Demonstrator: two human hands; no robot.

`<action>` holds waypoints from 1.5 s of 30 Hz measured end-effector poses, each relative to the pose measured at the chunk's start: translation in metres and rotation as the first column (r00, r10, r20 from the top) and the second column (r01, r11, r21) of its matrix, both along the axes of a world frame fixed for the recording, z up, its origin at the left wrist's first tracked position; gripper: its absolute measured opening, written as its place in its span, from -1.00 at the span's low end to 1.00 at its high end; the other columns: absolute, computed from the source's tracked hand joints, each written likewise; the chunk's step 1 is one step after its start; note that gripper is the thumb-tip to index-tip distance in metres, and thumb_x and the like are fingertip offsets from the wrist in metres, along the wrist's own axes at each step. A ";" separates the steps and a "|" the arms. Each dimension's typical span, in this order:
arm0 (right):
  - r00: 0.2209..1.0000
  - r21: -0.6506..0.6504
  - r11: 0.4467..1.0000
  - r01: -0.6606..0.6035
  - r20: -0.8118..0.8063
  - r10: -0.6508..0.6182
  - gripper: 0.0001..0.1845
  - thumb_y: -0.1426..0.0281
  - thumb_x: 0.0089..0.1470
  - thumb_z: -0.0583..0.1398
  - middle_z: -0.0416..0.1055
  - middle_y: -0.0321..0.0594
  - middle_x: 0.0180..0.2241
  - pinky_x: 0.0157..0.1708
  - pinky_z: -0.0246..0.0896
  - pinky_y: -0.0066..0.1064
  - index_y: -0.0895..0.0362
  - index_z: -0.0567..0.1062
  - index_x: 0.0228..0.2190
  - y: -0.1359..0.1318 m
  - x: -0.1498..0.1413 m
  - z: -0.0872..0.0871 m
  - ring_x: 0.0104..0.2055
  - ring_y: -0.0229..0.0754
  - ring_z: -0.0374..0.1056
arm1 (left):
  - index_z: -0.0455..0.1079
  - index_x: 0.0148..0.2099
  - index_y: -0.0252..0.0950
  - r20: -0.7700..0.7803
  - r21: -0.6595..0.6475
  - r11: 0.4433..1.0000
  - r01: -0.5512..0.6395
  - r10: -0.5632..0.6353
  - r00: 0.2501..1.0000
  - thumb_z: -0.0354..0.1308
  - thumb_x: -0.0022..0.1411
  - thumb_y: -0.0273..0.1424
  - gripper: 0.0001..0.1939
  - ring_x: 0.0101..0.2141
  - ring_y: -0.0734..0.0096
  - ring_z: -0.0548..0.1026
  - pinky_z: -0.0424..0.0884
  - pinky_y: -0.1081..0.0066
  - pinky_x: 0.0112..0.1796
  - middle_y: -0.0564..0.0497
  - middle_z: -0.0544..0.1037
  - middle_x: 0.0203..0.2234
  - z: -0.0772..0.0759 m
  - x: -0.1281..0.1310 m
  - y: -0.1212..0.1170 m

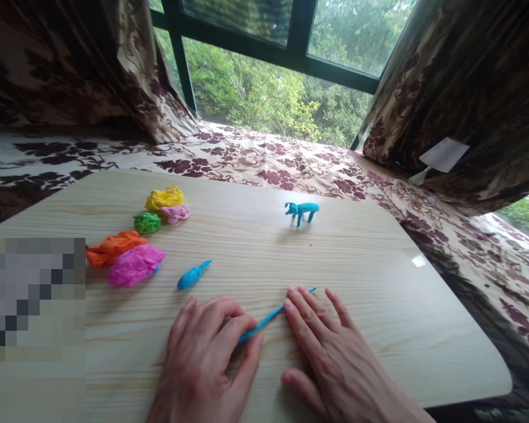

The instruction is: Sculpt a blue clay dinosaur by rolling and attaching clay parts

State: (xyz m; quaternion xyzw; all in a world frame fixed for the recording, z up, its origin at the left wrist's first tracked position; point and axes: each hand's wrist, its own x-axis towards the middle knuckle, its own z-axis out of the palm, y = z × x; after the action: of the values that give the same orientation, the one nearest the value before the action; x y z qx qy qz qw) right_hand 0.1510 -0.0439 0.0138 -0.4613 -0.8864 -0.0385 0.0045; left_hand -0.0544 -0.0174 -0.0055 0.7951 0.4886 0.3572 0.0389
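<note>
A thin blue strand of modelling clay (271,318) lies slantwise on the wooden table (229,235). Its near end is pinched between the thumb and index finger of my left hand (211,352). The outstretched fingers of my right hand (326,341) lie flat over its far part, with the tip showing beyond them. Just past my left hand rests a blue clay lump (193,276) with a tapered tail. Farther back stands a small blue four-legged clay animal (304,211).
At the left are lumps of yellow (164,198), pale pink (176,214), green (147,222), orange (117,248) and magenta clay (136,265). Behind the table a floral cloth (264,155) spreads toward the window. A white lamp-like object (444,154) stands at the right. The lower left corner is pixelated.
</note>
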 end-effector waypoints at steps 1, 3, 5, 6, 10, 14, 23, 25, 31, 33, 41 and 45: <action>1.000 0.008 1.000 -0.016 0.001 0.016 -0.30 0.13 0.15 -0.06 -0.20 -0.08 0.23 0.19 -0.32 -0.09 0.24 -0.07 0.19 -0.001 0.002 -0.001 0.27 -0.06 -0.27 | 0.33 -0.32 -0.20 0.000 0.006 1.000 0.001 -0.001 1.000 0.14 0.02 -0.45 -0.89 -0.23 0.28 0.36 0.16 0.08 -0.02 0.02 0.40 -0.35 0.001 0.000 0.000; 0.997 0.055 0.996 -0.075 0.002 0.075 -0.26 0.08 0.12 -0.05 -0.14 -0.04 0.22 0.20 -0.39 -0.10 0.27 -0.05 0.19 -0.003 0.007 -0.005 0.26 -0.05 -0.25 | 0.33 -0.33 -0.20 0.000 0.011 1.000 0.003 -0.003 1.000 0.14 0.02 -0.45 -0.89 -0.23 0.28 0.36 0.15 0.09 -0.01 0.02 0.40 -0.35 0.002 0.000 0.000; 0.993 0.095 0.988 -0.120 0.003 0.120 -0.23 0.04 0.10 -0.03 -0.10 -0.02 0.21 0.20 -0.44 -0.10 0.29 -0.01 0.18 -0.006 0.011 -0.008 0.26 -0.03 -0.23 | 0.33 -0.33 -0.20 -0.003 0.008 1.000 0.009 -0.009 1.000 0.14 0.02 -0.45 -0.90 -0.24 0.29 0.36 0.16 0.09 -0.01 0.03 0.40 -0.35 0.003 0.000 0.000; 0.992 0.098 0.987 -0.126 0.000 0.126 -0.22 0.04 0.09 -0.03 -0.09 -0.01 0.21 0.20 -0.45 -0.10 0.30 -0.01 0.17 -0.006 0.011 -0.008 0.26 -0.03 -0.22 | 0.33 -0.33 -0.20 -0.006 0.005 1.000 0.011 -0.010 1.000 0.14 0.02 -0.46 -0.89 -0.24 0.29 0.36 0.16 0.08 -0.01 0.03 0.40 -0.35 0.003 0.000 0.000; 0.999 0.014 0.999 -0.048 -0.016 0.049 -0.30 0.14 0.14 -0.05 -0.16 -0.07 0.23 0.20 -0.38 -0.09 0.26 -0.05 0.19 -0.001 0.005 -0.001 0.26 -0.04 -0.25 | 0.33 -0.33 -0.19 -0.035 0.016 1.000 0.013 -0.012 0.999 0.13 0.03 -0.48 -0.89 -0.25 0.31 0.38 0.15 0.07 -0.01 0.04 0.40 -0.35 0.001 0.000 0.001; 0.998 0.034 0.997 -0.068 -0.002 0.068 -0.29 0.11 0.13 -0.05 -0.16 -0.05 0.23 0.20 -0.48 -0.10 0.27 -0.04 0.19 -0.002 0.006 -0.002 0.27 -0.04 -0.27 | 0.32 -0.34 -0.19 -0.038 0.029 1.000 0.012 -0.011 0.999 0.13 0.04 -0.48 -0.90 -0.24 0.31 0.38 0.12 0.06 0.01 0.04 0.41 -0.36 0.001 0.000 0.001; 0.999 -0.026 0.999 -0.027 -0.018 0.026 -0.31 0.13 0.16 -0.08 -0.19 -0.10 0.24 0.19 -0.40 -0.07 0.25 -0.06 0.19 -0.002 0.002 0.001 0.27 -0.05 -0.29 | 0.31 -0.33 -0.19 -0.039 0.041 0.999 0.035 -0.033 0.999 0.12 0.03 -0.48 -0.89 -0.24 0.33 0.39 0.10 0.06 0.03 0.04 0.42 -0.34 0.000 0.000 -0.001; 1.000 -0.055 0.998 0.002 -0.021 -0.003 -0.34 0.16 0.18 -0.10 -0.21 -0.17 0.24 0.19 -0.33 -0.10 0.22 -0.09 0.20 0.003 0.003 0.012 0.27 -0.10 -0.30 | 0.31 -0.34 -0.19 -0.038 0.045 0.998 0.037 -0.036 0.999 0.12 0.03 -0.49 -0.89 -0.25 0.33 0.40 0.10 0.05 0.03 0.05 0.42 -0.35 0.000 -0.001 -0.001; 0.997 0.010 0.997 0.075 0.028 -0.075 -0.38 0.25 0.19 -0.08 -0.24 -0.22 0.25 0.19 -0.32 -0.09 0.21 -0.12 0.20 0.003 0.019 0.023 0.27 -0.13 -0.30 | 0.30 -0.36 -0.19 -0.015 0.044 0.999 0.026 -0.025 1.000 0.12 0.03 -0.50 -0.89 -0.26 0.34 0.40 0.09 0.03 0.03 0.06 0.42 -0.37 -0.001 0.000 0.000; 0.998 -0.011 0.999 0.039 0.050 -0.038 -0.39 0.24 0.20 -0.09 -0.23 -0.20 0.25 0.18 -0.29 -0.08 0.21 -0.10 0.20 0.000 0.020 0.018 0.27 -0.12 -0.29 | 0.30 -0.36 -0.19 -0.017 0.047 0.998 0.033 -0.032 0.999 0.12 0.03 -0.50 -0.89 -0.25 0.33 0.40 0.09 0.03 0.04 0.05 0.42 -0.37 -0.002 -0.001 0.000; 0.999 0.027 0.999 -0.029 0.045 0.028 -0.30 0.12 0.16 -0.08 -0.16 -0.05 0.23 0.15 -0.25 0.00 0.29 -0.07 0.19 -0.004 0.014 0.003 0.26 -0.01 -0.25 | 0.29 -0.36 -0.19 -0.020 0.037 0.999 0.037 -0.036 0.999 0.12 0.03 -0.49 -0.90 -0.25 0.34 0.39 0.10 0.06 0.04 0.04 0.41 -0.36 -0.001 -0.001 -0.001; 0.999 0.019 0.999 0.026 0.040 -0.027 -0.36 0.18 0.17 -0.08 -0.18 -0.13 0.24 0.17 -0.28 -0.05 0.23 -0.06 0.19 0.000 0.009 0.005 0.27 -0.07 -0.25 | 0.29 -0.36 -0.20 -0.023 0.038 0.999 0.033 -0.032 0.999 0.12 0.03 -0.50 -0.90 -0.26 0.35 0.39 0.09 0.05 0.03 0.05 0.41 -0.36 -0.001 -0.001 -0.001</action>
State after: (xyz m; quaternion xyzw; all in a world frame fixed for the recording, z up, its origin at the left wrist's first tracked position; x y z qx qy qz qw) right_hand 0.1605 -0.0440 0.0190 -0.4721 -0.8797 -0.0559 -0.0096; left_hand -0.0555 -0.0188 -0.0063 0.8074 0.4691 0.3571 0.0240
